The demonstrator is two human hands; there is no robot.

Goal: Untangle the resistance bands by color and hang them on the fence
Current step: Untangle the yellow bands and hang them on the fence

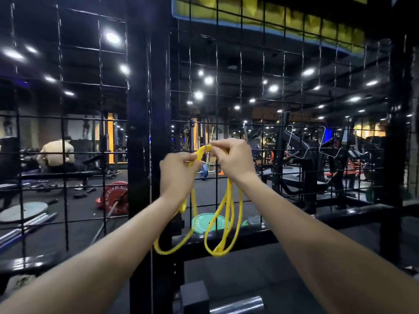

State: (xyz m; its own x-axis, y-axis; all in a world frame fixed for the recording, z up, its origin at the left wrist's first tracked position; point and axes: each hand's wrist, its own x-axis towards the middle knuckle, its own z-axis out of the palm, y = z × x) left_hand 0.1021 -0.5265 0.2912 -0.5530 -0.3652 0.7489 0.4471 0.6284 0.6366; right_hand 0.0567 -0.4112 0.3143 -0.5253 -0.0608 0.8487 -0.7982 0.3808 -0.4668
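Yellow resistance bands (223, 220) hang in long loops from both my hands, right in front of a black wire fence (240, 91). My left hand (179, 171) grips the bands at their top, fingers curled round them. My right hand (233, 157) pinches a yellow strand just above and to the right of the left hand. The loops dangle down to about the fence's lower black rail. A metal hook (292, 141) hangs on the fence wire to the right of my hands.
A thick black post (147, 132) stands just left of my hands. Behind the fence lie a green weight plate (199, 223), a red plate (113, 196) on a barbell, gym machines at right, and a person (57, 155) seated far left.
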